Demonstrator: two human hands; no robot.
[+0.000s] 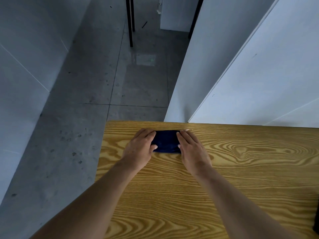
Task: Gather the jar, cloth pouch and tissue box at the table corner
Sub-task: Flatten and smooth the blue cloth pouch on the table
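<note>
The cloth pouch [166,141] was a small, dark navy, soft-looking rectangle, lying flat with its long side running left to right. It sat on the wooden desk [224,178] near the far left corner, close to the far edge. Its surface looked plain; no fastening or marking could be made out, and its near edge was slightly blurred.

Both bare forearms reached forward from the bottom of the view and converged on the pouch. The left hand [140,146] lay palm down over the pouch's left end, its fingers fairly straight across the far left corner and its thumb tucked against the near left edge, touching the fabric. The right hand [190,147] mirrored it on the right end, fingers extended flat along the side and thumb resting at the near right corner. Neither hand was curled around the pouch; both pressed on it with relaxed, mostly straight fingers, bracketing it between them.

Beyond the desk lay a grey tiled floor [86,118], a white panel [250,75] on the right, and thin black legs [130,21] farther off.
</note>
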